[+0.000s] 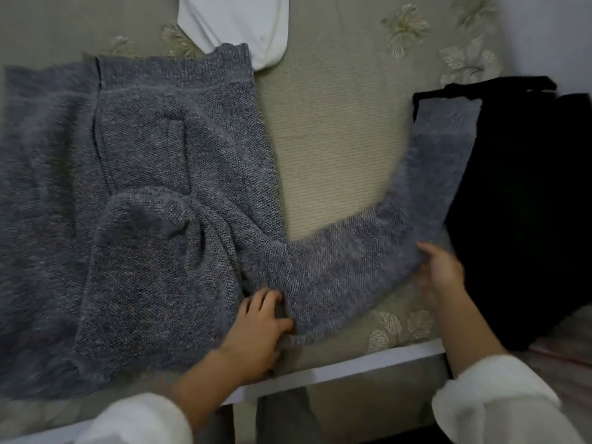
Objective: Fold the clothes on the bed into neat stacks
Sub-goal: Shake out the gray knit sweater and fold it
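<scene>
My right hand (440,270) pinches the sleeve (426,187) at its bend, fingers closed on the knit. My left hand (262,318) lies with fingers spread where the sleeve meets the body, holding nothing. The grey sweater (144,187) feels likely to be thick, soft and floppy, so I judge it best taken at seams and cuff. It lies flat on the bed (323,149), mostly to my left, its cuff reaching the black garment (528,193); a white one (243,24) lies beyond.
</scene>
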The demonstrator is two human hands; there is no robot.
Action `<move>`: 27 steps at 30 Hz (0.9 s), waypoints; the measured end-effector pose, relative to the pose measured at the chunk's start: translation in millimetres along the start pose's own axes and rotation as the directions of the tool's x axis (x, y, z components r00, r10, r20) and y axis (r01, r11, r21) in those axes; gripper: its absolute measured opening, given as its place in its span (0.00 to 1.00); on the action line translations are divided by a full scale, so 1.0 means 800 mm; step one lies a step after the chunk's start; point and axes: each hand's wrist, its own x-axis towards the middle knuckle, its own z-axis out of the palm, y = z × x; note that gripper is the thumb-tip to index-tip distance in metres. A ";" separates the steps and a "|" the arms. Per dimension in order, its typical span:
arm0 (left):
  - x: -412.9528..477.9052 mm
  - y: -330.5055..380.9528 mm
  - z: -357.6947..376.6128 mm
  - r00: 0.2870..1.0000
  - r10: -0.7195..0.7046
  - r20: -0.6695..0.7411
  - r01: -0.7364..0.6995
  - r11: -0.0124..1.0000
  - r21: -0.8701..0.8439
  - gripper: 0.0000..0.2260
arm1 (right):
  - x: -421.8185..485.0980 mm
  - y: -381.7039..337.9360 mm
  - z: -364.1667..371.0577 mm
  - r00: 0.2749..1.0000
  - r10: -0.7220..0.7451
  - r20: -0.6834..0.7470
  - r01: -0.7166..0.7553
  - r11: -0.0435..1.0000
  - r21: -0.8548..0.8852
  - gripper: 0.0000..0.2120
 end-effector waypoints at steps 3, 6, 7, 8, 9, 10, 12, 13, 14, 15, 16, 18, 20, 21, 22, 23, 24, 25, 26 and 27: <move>0.011 0.014 0.017 0.999 0.005 -0.044 -0.013 0.984 -0.179 0.12 | 0.012 0.007 0.001 0.969 0.159 0.189 -0.181 0.978 0.102 0.13; 0.018 0.015 0.013 0.998 -0.026 -0.060 0.000 0.919 -0.395 0.09 | 0.009 -0.016 0.015 0.982 0.066 0.175 -0.071 0.997 0.023 0.06; 0.019 0.013 0.010 0.998 -0.038 -0.053 0.009 0.891 -0.454 0.10 | 0.005 -0.029 0.022 0.986 0.051 0.161 -0.056 0.998 0.030 0.02; 0.017 0.011 0.006 0.997 -0.051 -0.050 0.018 0.856 -0.517 0.11 | 0.000 -0.044 0.028 0.986 0.045 0.161 -0.058 0.996 0.075 0.02; 0.015 0.010 0.003 0.995 -0.075 -0.060 0.025 0.810 -0.586 0.13 | -0.006 -0.058 0.035 0.982 0.037 0.184 -0.067 0.985 0.158 0.03; 0.012 0.010 0.001 0.990 -0.115 -0.087 0.029 0.752 -0.659 0.16 | -0.014 -0.073 0.043 0.980 0.005 0.201 -0.058 0.964 0.261 0.05; 0.002 0.015 -0.002 0.959 -0.233 -0.158 0.033 0.650 -0.759 0.23 | -0.043 -0.109 0.068 0.981 -0.098 0.167 0.025 0.918 0.395 0.07; -0.001 0.017 -0.003 0.939 -0.295 -0.178 0.052 0.632 -0.773 0.28 | -0.061 -0.125 0.086 0.981 -0.159 0.115 0.096 0.900 0.424 0.05; -0.004 0.018 -0.004 0.920 -0.346 -0.185 0.077 0.621 -0.780 0.35 | -0.079 -0.138 0.107 0.972 -0.227 0.063 0.180 0.888 0.423 0.05; -0.007 0.018 -0.005 0.908 -0.375 -0.184 0.086 0.599 -0.796 0.39 | -0.097 -0.149 0.132 0.948 -0.317 0.016 0.285 0.872 0.399 0.07; -0.007 0.017 -0.008 0.907 -0.384 -0.174 0.078 0.559 -0.826 0.41 | -0.115 -0.158 0.162 0.904 -0.428 0.000 0.400 0.844 0.356 0.09; -0.010 0.012 -0.015 0.918 -0.364 -0.159 0.026 0.455 -0.890 0.38 | -0.148 -0.164 0.228 0.763 -0.642 0.075 0.613 0.756 0.229 0.08; -0.014 0.004 -0.018 0.929 -0.343 -0.136 0.000 0.368 -0.930 0.29 | -0.181 -0.153 0.288 0.598 -0.715 0.363 0.747 0.661 0.071 0.16; -0.017 -0.001 -0.019 0.933 -0.340 -0.118 0.002 0.333 -0.943 0.23 | -0.193 -0.144 0.310 0.492 -0.643 0.587 0.787 0.617 0.016 0.21; -0.019 -0.006 -0.017 0.936 -0.338 -0.096 0.013 0.307 -0.952 0.18 | -0.200 -0.131 0.327 0.384 -0.481 0.788 0.813 0.580 -0.043 0.23; -0.022 -0.008 -0.015 0.937 -0.341 -0.073 0.032 0.293 -0.955 0.16 | -0.203 -0.116 0.337 0.306 -0.296 0.905 0.850 0.512 -0.120 0.24; -0.024 -0.011 -0.011 0.932 -0.357 -0.063 0.047 0.292 -0.955 0.16 | -0.200 -0.099 0.342 0.274 -0.147 0.950 0.891 0.411 -0.194 0.24; -0.026 -0.012 -0.007 0.924 -0.377 -0.067 0.051 0.294 -0.955 0.17 | -0.191 -0.083 0.340 0.286 -0.066 0.956 0.913 0.321 -0.251 0.23; -0.026 -0.012 0.000 0.919 -0.389 -0.067 0.045 0.273 -0.961 0.17 | -0.176 -0.068 0.334 0.319 -0.061 0.946 0.917 0.273 -0.292 0.22; -0.027 -0.011 0.003 0.921 -0.384 -0.064 0.032 0.239 -0.970 0.16 | -0.159 -0.055 0.324 0.372 -0.112 0.921 0.902 0.276 -0.331 0.19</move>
